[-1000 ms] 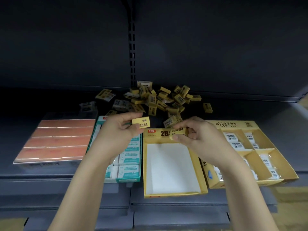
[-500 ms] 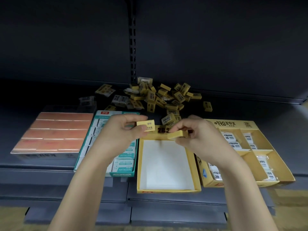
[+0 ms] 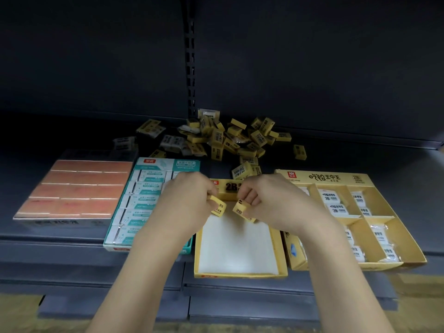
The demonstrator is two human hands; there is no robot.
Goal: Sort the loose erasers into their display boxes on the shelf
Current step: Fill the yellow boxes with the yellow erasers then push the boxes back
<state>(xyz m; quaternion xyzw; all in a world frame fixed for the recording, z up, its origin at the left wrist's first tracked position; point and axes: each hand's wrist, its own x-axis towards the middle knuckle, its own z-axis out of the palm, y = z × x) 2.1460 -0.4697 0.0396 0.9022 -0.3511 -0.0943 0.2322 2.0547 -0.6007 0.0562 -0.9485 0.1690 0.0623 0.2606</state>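
A yellow eraser (image 3: pixel 218 207) is pinched in the fingers of the left hand (image 3: pixel 187 203), and a second yellow eraser (image 3: pixel 242 211), printed with 2B, is pinched in the fingers of the right hand (image 3: pixel 276 203). Both hands are closed around their erasers and are held close together over the back edge of the yellow display box (image 3: pixel 240 272), whose white floor is seen bare. The two erasers are kept just apart from each other, tilted, above the rear part of that box. Behind the yellow display box a heap of loose erasers (image 3: pixel 230 140) is scattered on the dark shelf (image 3: pixel 360 155), mostly yellow with a few white-wrapped ones among them. Just left of the box a teal and white box (image 3: pixel 144 200) packed with sleeved erasers is seen, and beyond it a pink box (image 3: pixel 77 188). Just right of the yellow display box a divided yellow tray (image 3: pixel 374 212) is placed, with white-wrapped erasers lying in its compartments.
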